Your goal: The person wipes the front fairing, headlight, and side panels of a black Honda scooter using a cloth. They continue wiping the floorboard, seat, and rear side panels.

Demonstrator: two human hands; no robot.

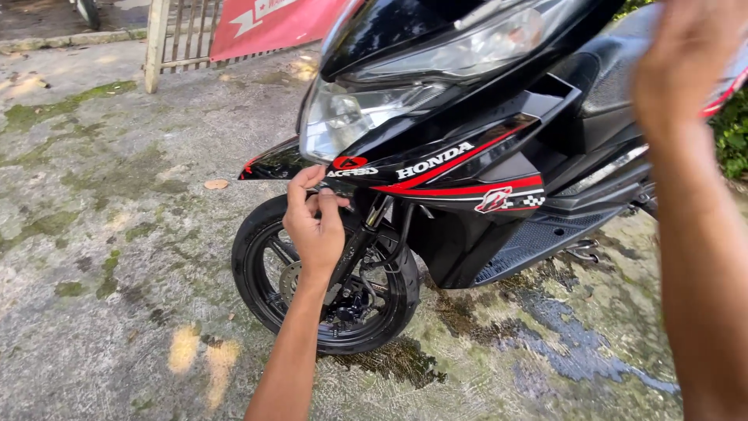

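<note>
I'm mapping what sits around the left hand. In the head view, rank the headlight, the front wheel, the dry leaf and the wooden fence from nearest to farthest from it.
From the left hand:
1. Front wheel, just below and behind it.
2. Headlight, above it.
3. Dry leaf, on the ground to its left.
4. Wooden fence, far upper left.

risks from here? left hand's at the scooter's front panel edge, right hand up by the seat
1. The left hand pinches the lower edge of the black front panel just above the front wheel; a slip could scrape the fingers or scratch the glossy fairing.
2. The concrete ground is wet under the scooter, so footing may slip.
3. The right hand is blurred near the seat; its hold is unclear, so the scooter may be poorly steadied.
</note>
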